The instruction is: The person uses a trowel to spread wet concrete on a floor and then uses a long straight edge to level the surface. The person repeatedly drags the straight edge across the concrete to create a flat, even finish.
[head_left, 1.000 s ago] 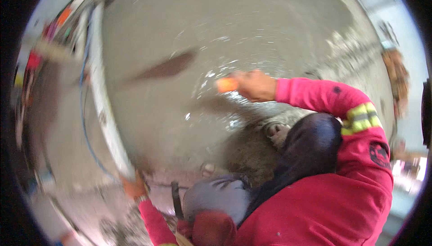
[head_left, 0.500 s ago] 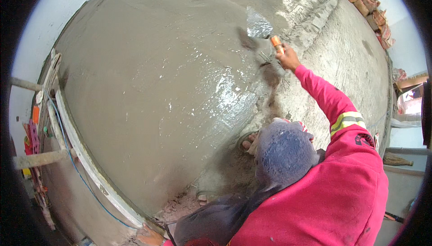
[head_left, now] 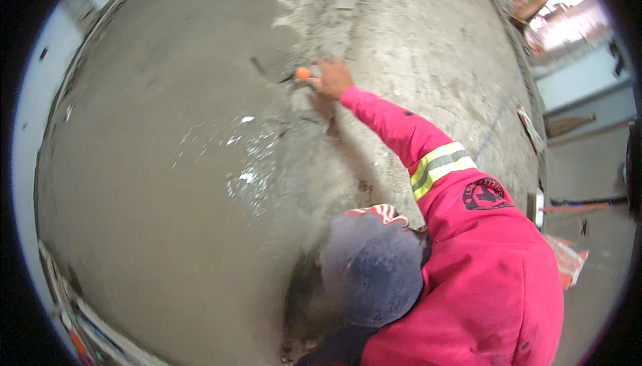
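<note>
My right hand (head_left: pixel 332 78), at the end of a pink sleeve, is closed around the orange handle (head_left: pixel 304 74) of a trowel. The trowel's blade shows only as a thin, dark sliver low over the floor, close to where smooth wet mortar (head_left: pixel 154 185) meets the rough, paler floor (head_left: pixel 414 65). Whether the blade touches the surface is hard to make out. Below the outstretched arm, a dusty blue-grey rounded cloth shape (head_left: pixel 372 269) covers part of the floor. My left hand is out of the picture.
A light wall (head_left: pixel 33 98) borders the mortar on the left. Long pieces of material (head_left: pixel 87 326) lie at the lower left. Along the right side are a brush-like bundle (head_left: pixel 568 124), a torn printed bag (head_left: pixel 567 259) and a bright opening (head_left: pixel 568 18).
The view has swung to the right. The trowel has turned from showing its broad wet blade to nearly edge-on and sits lower. My left hand, at the bottom left before, has left the picture.
</note>
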Demonstrator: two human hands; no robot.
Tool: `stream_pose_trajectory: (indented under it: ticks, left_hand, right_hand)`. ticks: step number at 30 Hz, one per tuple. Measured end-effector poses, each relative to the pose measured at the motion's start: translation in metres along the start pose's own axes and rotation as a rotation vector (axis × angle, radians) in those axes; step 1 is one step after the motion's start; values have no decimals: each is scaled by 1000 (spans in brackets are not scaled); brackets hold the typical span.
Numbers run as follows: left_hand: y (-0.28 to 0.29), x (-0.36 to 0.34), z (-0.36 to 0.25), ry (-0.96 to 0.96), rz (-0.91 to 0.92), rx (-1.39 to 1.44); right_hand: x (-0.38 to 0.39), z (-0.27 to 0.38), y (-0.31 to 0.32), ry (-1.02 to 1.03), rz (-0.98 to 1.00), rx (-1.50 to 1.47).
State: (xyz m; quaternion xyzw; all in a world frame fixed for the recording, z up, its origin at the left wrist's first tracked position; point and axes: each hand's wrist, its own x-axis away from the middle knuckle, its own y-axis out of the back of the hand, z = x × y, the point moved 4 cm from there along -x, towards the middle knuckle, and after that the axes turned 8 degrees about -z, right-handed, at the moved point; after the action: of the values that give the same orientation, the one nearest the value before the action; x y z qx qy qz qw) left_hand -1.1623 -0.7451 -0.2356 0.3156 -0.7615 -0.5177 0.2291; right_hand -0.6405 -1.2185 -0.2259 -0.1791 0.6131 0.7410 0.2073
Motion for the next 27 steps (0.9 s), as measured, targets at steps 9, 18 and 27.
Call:
stream_pose_trajectory:
  ticks: [9,18,27]
  left_hand:
    - [-74,-62,-112,-193,280,108]
    - [-40,-26,-55,94,371,111]
    - [-15,204,3,869,382,182]
  right_hand:
    - [121,86,135,176,967,-1015]
    - [263,77,140,125,1888,-1673]
    - [241,175,132,479,2488,-1281]
